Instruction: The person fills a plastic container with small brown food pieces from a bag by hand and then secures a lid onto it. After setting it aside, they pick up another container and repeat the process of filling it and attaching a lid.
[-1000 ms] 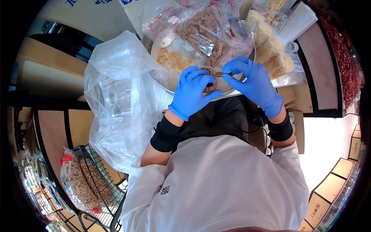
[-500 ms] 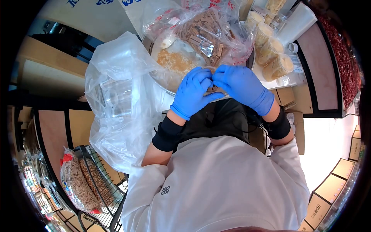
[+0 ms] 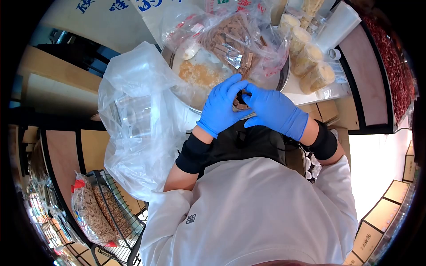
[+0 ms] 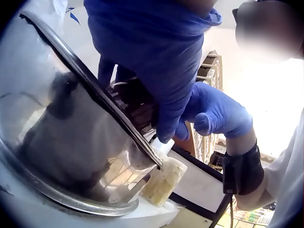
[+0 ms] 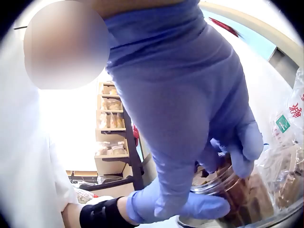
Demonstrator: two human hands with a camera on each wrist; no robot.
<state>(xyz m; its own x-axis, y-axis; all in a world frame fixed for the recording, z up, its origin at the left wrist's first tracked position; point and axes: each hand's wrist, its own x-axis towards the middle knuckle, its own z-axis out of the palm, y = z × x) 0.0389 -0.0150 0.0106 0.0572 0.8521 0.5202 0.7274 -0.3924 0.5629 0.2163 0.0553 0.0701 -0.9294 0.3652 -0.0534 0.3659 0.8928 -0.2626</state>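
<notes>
Both hands wear blue gloves and meet at a clear round jar [image 5: 247,202] packed with brown pieces, near the front rim of a metal basin [image 3: 284,80]. My left hand [image 3: 222,106] curls round the jar's side, its thumb along the near side. Over the jar's mouth is my right hand [image 3: 276,111]; in the right wrist view its fingertips [image 5: 244,166] reach in among the brown pieces [image 5: 223,166]. Whether they pinch a piece is hidden. Behind the jar, an open plastic bag [image 3: 266,57] of brown pieces [image 3: 228,37] lies in the basin.
Several filled clear jars [image 3: 318,77] line the basin's right, beside a white roll [image 3: 339,25]. A large clear bag of empty containers [image 3: 137,117] hangs at the left. Tan powder [image 3: 199,74] covers part of the basin. A wire basket [image 3: 122,217] holds bagged goods at lower left.
My right hand came from the right with a thin brown piece, moved in over the jar and now lies lower across its mouth. My left hand stays round the jar. The view has shifted slightly.
</notes>
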